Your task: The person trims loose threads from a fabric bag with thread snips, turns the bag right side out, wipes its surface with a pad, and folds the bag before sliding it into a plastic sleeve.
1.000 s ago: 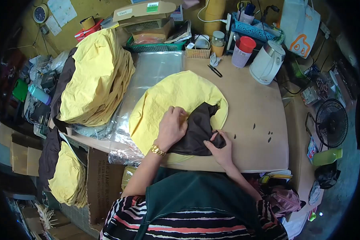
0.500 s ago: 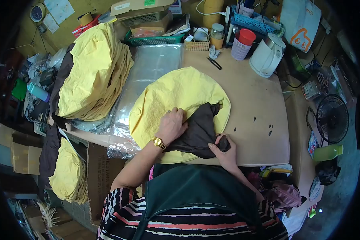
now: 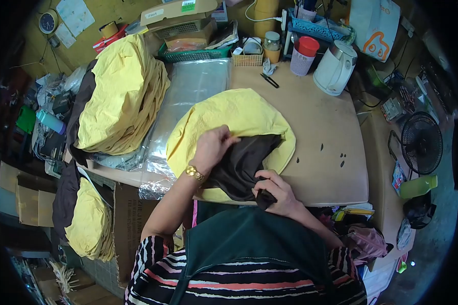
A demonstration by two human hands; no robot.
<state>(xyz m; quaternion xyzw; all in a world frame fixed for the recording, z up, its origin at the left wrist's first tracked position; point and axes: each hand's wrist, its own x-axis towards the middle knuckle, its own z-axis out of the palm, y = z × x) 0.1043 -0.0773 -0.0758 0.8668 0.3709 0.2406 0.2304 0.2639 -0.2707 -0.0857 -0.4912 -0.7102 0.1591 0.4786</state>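
Observation:
A round yellow cloth piece (image 3: 234, 109) lies on the brown tabletop, with dark brown fabric (image 3: 241, 160) over its lower middle. My left hand (image 3: 213, 147), with a gold watch at the wrist, rests at the upper left edge of the dark fabric; its fingers are bent together and what they pinch, if anything, is too small to make out. Near the table's front edge, my right hand (image 3: 277, 192) is closed around a bunched part of the dark fabric.
Stacked yellow and brown pieces (image 3: 114, 96) stand at the left, beside clear plastic sheets (image 3: 198, 79). Black snips (image 3: 269, 80), a white kettle (image 3: 335, 68), a lidded cup (image 3: 304, 56) and a green basket (image 3: 198, 54) are toward the back. A fan (image 3: 421, 142) is at the right.
My right hand has moved left and now grips the dark fabric with its fingers wrapped over it. The dark fabric is more gathered. My left hand has shifted slightly upward since the middle frame.

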